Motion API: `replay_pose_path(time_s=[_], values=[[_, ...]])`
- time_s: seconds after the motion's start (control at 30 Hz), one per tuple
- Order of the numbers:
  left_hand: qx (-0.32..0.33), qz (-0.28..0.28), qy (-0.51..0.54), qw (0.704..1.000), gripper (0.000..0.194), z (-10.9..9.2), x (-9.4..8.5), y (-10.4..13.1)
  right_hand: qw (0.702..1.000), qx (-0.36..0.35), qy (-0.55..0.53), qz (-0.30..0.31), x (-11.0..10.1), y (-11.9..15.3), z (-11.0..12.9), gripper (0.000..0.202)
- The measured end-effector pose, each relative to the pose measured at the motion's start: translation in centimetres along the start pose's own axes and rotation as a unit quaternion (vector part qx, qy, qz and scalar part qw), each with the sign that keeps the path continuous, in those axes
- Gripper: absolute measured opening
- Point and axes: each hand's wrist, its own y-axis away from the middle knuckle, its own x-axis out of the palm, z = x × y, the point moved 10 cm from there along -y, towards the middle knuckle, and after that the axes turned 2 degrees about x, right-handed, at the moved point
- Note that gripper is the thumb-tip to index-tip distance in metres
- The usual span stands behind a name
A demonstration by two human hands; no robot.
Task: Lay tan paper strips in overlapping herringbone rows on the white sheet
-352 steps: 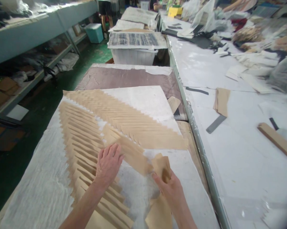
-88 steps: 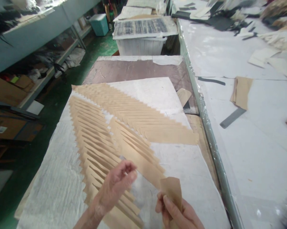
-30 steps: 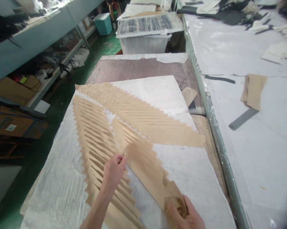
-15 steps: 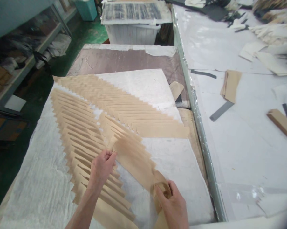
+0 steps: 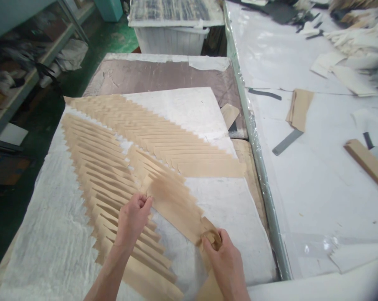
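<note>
Tan fabric strips overlap in slanted rows on a white cloth (image 5: 66, 217). One row (image 5: 157, 133) runs along the top, another (image 5: 110, 179) lies to the left. Between them is a shorter row whose front strip (image 5: 173, 205) is stretched between my hands. My left hand (image 5: 135, 213) pinches that strip's left corner. My right hand (image 5: 223, 255) grips its curled right end, with more tan fabric hanging below the fingers toward the bottom edge.
A white-covered table (image 5: 317, 188) stands on the right, with a folded tan bundle (image 5: 300, 109), a grey strip (image 5: 286, 142) and fabric scraps. A lidded white bin (image 5: 171, 39) is behind; shelving (image 5: 34, 79) runs along the left.
The curled end of the strip at my right hand has become smaller and lower, and that hand has shifted slightly up and left. My left hand keeps its pinch. The whole view has shifted slightly.
</note>
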Motion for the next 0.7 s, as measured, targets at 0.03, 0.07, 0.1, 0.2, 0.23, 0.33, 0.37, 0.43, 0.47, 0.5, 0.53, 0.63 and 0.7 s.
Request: replay_pose_path(time_s=[0.03, 0.07, 0.1, 0.2, 0.23, 0.33, 0.37, 0.43, 0.47, 0.5, 0.53, 0.63, 0.7], values=[[0.004, -0.015, -0.023, 1.000, 0.025, -0.1, -0.4, 0.0, 1.000, -0.002, 0.015, 0.004, -0.1, 0.0, 0.1, 0.021], [0.006, -0.029, -0.046, 0.998, 0.025, -0.2, -0.8, 0.1, 1.000, -0.001, 0.027, 0.007, -0.2, 0.1, 0.1, 0.021], [0.007, -0.041, -0.070, 0.997, 0.025, -0.4, -1.2, 0.2, 0.999, 0.001, 0.038, 0.008, -0.2, 0.1, 0.1, 0.021], [0.018, -0.065, -0.143, 0.987, 0.026, -1.2, -1.8, 0.7, 0.997, 0.010, 0.079, 0.013, -0.4, 0.3, -0.2, 0.022], [0.036, -0.079, -0.164, 0.983, 0.024, -1.8, -1.9, 1.0, 0.995, 0.015, 0.093, 0.013, -0.6, 0.4, -0.4, 0.023], [0.165, -0.119, -0.226, 0.953, 0.012, -4.8, -1.3, 2.0, 0.992, 0.020, 0.122, 0.015, -1.5, 0.5, -1.7, 0.025], [0.218, -0.123, -0.243, 0.937, 0.011, -5.8, -0.8, 2.4, 0.991, 0.023, 0.131, 0.016, -2.1, 0.5, -2.4, 0.024], [0.292, -0.115, -0.267, 0.911, 0.017, -7.1, 0.3, 3.1, 0.991, 0.034, 0.131, 0.020, -3.6, 0.8, -3.8, 0.022], [0.308, -0.109, -0.268, 0.906, 0.020, -7.3, 0.5, 3.3, 0.993, 0.037, 0.109, 0.025, -4.3, 1.1, -4.4, 0.023], [0.311, -0.103, -0.260, 0.908, 0.022, -7.5, 0.5, 3.4, 0.997, 0.038, 0.065, 0.033, -4.9, 1.4, -4.8, 0.024], [0.307, -0.095, -0.242, 0.916, 0.023, -7.7, 0.4, 3.5, 0.998, 0.035, 0.000, 0.052, -5.2, 1.9, -4.9, 0.028], [0.262, -0.010, -0.088, 0.961, 0.021, -8.2, 0.5, 4.4, 0.957, 0.035, -0.236, 0.166, -3.9, 4.0, -3.5, 0.044], [0.198, 0.129, 0.082, 0.968, 0.023, -8.7, 2.5, 6.2, 0.902, 0.053, -0.351, 0.245, -1.8, 5.6, -1.7, 0.048]])
